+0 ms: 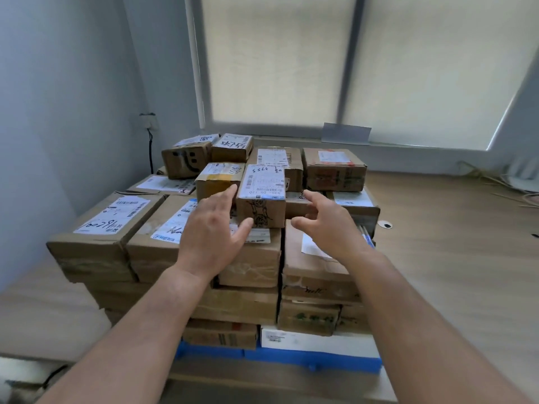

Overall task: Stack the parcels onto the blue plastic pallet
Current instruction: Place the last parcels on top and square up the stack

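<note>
A tall stack of brown cardboard parcels [201, 258] fills the blue plastic pallet [315, 360], whose front edge shows at the bottom. On the top layer stands a small parcel [262, 196] with a white shipping label and a drawing on its near face. My left hand [210, 228] is spread open, its fingers touching this parcel's left side and lower corner. My right hand [323, 220] hovers just right of it with loosely curled fingers, holding nothing. More small parcels [334, 169] sit behind in the top row.
The stack stands in a corner: a pale wall on the left with a socket and cable [150, 147], a window with drawn blinds [277, 59] behind. Wooden floor [455, 252] stretches to the right, with loose cables [495, 182] at the far right.
</note>
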A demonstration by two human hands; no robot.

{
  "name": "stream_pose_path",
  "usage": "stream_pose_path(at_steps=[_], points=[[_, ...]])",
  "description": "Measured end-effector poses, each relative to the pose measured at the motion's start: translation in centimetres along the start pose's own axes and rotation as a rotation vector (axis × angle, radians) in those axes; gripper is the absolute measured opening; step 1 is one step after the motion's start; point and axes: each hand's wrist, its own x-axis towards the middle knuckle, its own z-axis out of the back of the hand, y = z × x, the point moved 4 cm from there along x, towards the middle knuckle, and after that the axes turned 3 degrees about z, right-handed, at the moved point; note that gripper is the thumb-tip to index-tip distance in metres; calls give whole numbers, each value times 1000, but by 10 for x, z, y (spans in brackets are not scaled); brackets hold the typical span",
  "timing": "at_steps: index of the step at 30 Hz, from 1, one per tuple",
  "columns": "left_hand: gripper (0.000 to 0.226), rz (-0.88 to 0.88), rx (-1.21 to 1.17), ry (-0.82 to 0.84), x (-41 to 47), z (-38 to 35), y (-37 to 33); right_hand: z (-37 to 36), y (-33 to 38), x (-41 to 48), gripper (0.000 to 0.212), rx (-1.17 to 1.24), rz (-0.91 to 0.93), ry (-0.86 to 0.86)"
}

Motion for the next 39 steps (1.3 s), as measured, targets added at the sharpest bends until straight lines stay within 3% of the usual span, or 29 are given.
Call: stream_pose_path(at_steps=[4,11,16,24,32,39], points=[[60,-146,20,-95,-16,-6,-33,23,-12,-14,65,-47,14,-39],[68,-334,112,109,-44,-44,-80,47,-59,-51,82,-213,-90,82],[66,-298,246,212,-51,-64,-83,41,-82,-65,90,-283,-182,251],[62,-223,295,194,-48,-66,-90,42,-93,-62,86,-248,-151,273],[60,-213,214,163,-31,-75,-141,79,-87,-70,79,-233,-60,180],[51,-241,166,121,-11,-95,-195,111,-103,-66,59,-234,-27,94]])
